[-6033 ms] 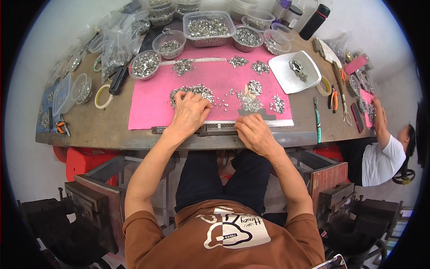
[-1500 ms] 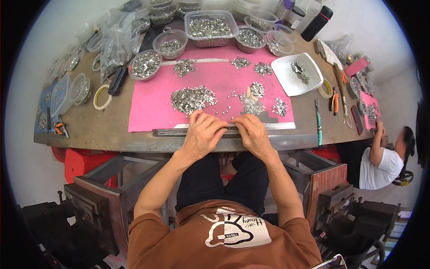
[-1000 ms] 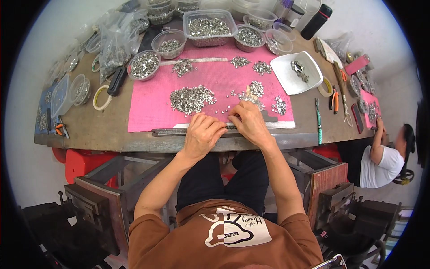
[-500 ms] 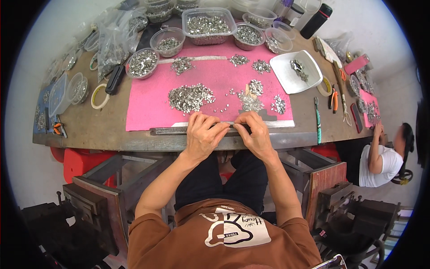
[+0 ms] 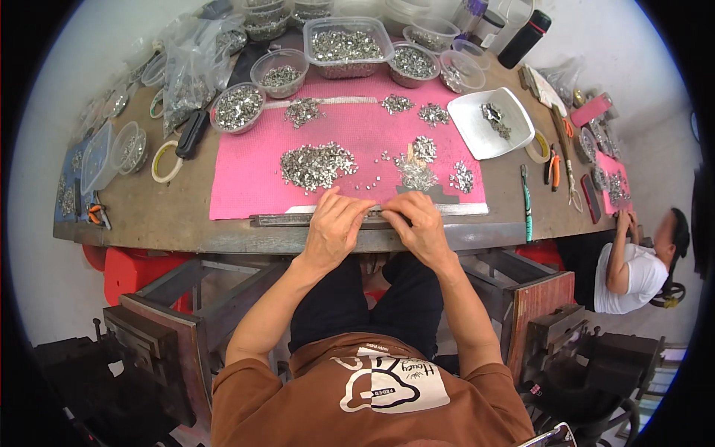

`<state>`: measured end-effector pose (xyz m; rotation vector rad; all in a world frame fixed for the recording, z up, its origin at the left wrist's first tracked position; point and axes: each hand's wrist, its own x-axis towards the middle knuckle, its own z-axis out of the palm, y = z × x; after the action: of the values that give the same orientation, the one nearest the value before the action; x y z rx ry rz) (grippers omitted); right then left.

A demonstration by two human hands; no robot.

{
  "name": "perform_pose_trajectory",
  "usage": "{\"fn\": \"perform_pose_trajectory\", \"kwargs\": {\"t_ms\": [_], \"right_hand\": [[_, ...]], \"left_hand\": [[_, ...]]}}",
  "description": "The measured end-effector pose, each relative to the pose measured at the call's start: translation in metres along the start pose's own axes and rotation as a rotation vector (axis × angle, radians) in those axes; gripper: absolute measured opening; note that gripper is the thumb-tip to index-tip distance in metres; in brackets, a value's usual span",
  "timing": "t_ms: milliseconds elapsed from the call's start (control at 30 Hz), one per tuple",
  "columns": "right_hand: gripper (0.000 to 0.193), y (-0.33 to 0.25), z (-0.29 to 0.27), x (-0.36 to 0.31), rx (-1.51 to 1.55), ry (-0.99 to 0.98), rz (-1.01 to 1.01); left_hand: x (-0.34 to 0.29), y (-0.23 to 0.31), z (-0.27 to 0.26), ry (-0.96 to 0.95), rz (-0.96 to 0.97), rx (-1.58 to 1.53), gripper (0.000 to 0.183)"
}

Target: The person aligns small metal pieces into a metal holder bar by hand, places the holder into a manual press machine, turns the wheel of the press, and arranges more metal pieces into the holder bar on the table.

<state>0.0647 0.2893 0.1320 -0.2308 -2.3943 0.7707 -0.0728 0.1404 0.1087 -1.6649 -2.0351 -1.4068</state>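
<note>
Brown lettered shirt (image 5: 298, 402); left hand (image 5: 333, 227), right hand (image 5: 418, 226) at metal bar (image 5: 280, 220)

a workbench (image 5: 141, 212), pliers (image 5: 556, 171) and heaped metal pieces (image 5: 319, 165) show a workshop.

At the centre of the frame, the grip of the left hand (image 5: 332, 227) and that of the right hand (image 5: 418, 223) hide part of a dark bar (image 5: 289, 220); anything pinched there is too small to tell. Single shapes blur together in the silvery pile (image 5: 318, 165) just above. The upper edge cuts off the stacked tubs (image 5: 267, 21) and a purple bottle (image 5: 469, 16); the lower edge crops the brown shirt (image 5: 313, 398). At middle left, the table (image 5: 175, 230) partly covers a red stool (image 5: 128, 277). At far right, what the co-worker's hands (image 5: 627, 220) touch is unclear.
</note>
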Motion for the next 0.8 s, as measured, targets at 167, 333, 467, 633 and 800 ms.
{"fn": "perform_pose_trajectory", "kwargs": {"t_ms": [167,333,467,633,800], "right_hand": [[0.011,0.024,0.009,0.033,-0.083,0.015,0.025],[0.009,0.037,0.022,0.045,-0.183,-0.071,0.014],[0.008,0.036,0.020,0.044,-0.206,-0.064,-0.009],[0.008,0.035,0.015,0.045,-0.326,-0.023,-0.152],[0.008,0.023,-0.002,0.031,-0.193,0.007,-0.073]], "left_hand": [[0.002,0.002,0.002,0.010,-0.018,0.004,0.023],[0.000,0.000,0.003,0.026,-0.024,0.014,0.017],[0.004,0.007,0.005,0.003,0.019,0.033,0.018],[0.003,0.012,0.016,-0.010,0.001,0.144,0.020],[0.005,0.019,0.016,0.000,-0.043,0.164,0.021]]}}
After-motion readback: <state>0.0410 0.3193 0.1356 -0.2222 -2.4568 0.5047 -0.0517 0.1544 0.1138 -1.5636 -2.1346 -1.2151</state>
